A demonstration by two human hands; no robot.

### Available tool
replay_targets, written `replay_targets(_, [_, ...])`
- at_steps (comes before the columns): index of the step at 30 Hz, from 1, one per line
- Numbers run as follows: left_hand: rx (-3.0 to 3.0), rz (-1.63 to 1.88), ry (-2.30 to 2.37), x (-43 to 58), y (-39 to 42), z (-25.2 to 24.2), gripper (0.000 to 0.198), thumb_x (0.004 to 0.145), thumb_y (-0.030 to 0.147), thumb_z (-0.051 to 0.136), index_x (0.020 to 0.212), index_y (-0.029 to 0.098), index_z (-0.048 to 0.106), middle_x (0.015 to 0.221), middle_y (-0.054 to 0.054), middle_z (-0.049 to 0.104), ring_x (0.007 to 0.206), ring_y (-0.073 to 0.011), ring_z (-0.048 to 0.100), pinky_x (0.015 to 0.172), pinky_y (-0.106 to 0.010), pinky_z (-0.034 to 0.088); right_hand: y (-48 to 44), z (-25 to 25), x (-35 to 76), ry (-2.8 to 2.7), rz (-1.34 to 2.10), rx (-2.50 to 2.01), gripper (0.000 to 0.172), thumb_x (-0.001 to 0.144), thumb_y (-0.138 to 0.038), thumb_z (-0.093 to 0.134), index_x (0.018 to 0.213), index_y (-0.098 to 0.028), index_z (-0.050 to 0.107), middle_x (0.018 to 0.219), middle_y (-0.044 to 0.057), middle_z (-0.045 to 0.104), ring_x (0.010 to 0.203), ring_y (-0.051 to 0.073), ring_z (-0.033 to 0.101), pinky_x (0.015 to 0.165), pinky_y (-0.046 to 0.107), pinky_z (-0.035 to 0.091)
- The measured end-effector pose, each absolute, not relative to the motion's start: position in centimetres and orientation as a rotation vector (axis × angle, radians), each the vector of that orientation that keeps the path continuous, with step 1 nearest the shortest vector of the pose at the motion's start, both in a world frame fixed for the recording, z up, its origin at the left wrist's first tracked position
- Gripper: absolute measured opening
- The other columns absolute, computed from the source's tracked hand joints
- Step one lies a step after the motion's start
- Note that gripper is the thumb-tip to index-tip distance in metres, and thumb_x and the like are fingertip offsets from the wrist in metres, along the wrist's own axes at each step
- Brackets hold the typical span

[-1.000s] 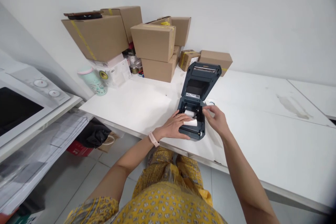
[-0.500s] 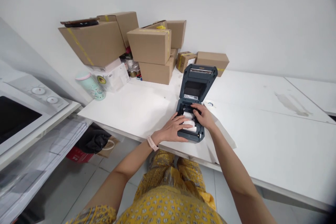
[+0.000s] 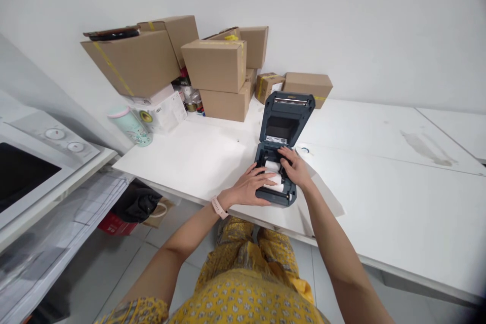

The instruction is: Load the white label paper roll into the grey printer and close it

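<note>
The label printer (image 3: 285,120) sat near the front edge of the worktop (image 3: 379,187), its lid tilted back and open. A white paper roll (image 3: 273,166) lay in the printer's open bay. The left hand (image 3: 248,188) rested with fingers stretched flat across the front of the roll, not gripping it. The right hand (image 3: 295,168) reached into the bay from the printer's right side, fingertips down on the roll; whether they pinched it could not be told.

The roll probably needed to sit square between the bay's guides, so even, light pressure from both hands would have suited better than a push on one end. The free paper edge looked best led straight out over the printer's front lip.

A loose white sheet (image 3: 326,197) lay under and to the right of the printer and could have slid beneath it. A small ring-shaped item (image 3: 304,151) lay just right of the lid hinge. Behind and left of the printer stood stacked cardboard boxes (image 3: 216,66), farther left a white carton (image 3: 161,109) and a mint tumbler (image 3: 129,125). A microwave (image 3: 30,162) stood well off to the printer's left. Nothing crowded the hands.
</note>
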State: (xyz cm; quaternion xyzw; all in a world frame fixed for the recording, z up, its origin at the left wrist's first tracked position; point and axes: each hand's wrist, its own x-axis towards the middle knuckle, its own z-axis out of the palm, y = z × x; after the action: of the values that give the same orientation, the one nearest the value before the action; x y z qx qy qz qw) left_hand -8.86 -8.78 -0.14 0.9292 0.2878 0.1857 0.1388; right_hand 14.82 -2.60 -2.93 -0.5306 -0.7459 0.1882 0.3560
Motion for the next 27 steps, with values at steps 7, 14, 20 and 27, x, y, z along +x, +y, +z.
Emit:
replay_targets(7, [2.713, 0.536, 0.842, -8.7, -8.8, -0.4, 0.055, 0.077, 0.052, 0.074, 0.127, 0.028, 0.063, 0.148, -0.003, 0.053, 0.142, -0.0288, 0.038, 0.124, -0.051, 0.014, -2.7, -2.8, 14.6, -1.932, 0.487, -1.389, 0.052, 0.095, -0.045, 0.035, 0.136, -0.025, 0.059, 0.148, 0.008, 0.054, 0.144, 0.023, 0.041, 0.122, 0.056, 0.02])
replay_targets(14, [2.728, 0.541, 0.814, -8.9, -8.8, -0.5, 0.055, 0.081, 0.053, 0.07, 0.13, 0.029, 0.062, 0.149, -0.004, 0.052, 0.144, -0.0279, 0.035, 0.124, -0.051, 0.014, -2.8, -2.7, 14.7, -1.944, 0.491, -1.362, 0.052, 0.096, -0.045, 0.036, 0.135, -0.023, 0.06, 0.146, 0.01, 0.055, 0.143, 0.024, 0.042, 0.123, 0.054, 0.019])
replay_targets(20, [2.755, 0.658, 0.803, -9.2, -8.9, -1.2, 0.058, 0.078, 0.049, 0.075, 0.13, 0.028, 0.063, 0.161, -0.01, 0.032, 0.15, -0.0333, 0.024, 0.122, -0.054, 0.021, -2.6, -3.3, 14.6, -1.882, 0.484, -1.253, 0.046, 0.095, -0.044, 0.042, 0.132, -0.026, 0.063, 0.138, 0.009, 0.062, 0.139, 0.028, 0.047, 0.121, 0.059, 0.02])
replay_targets(27, [2.768, 0.705, 0.83, -9.5, -9.4, -1.8, 0.056, 0.077, 0.045, 0.077, 0.129, 0.028, 0.064, 0.162, -0.01, 0.028, 0.15, -0.0363, 0.021, 0.119, -0.056, 0.028, -2.6, -3.7, 14.6, -1.841, 0.485, -1.232, 0.041, 0.095, -0.041, 0.046, 0.128, -0.026, 0.066, 0.137, 0.009, 0.063, 0.139, 0.028, 0.048, 0.122, 0.059, 0.019])
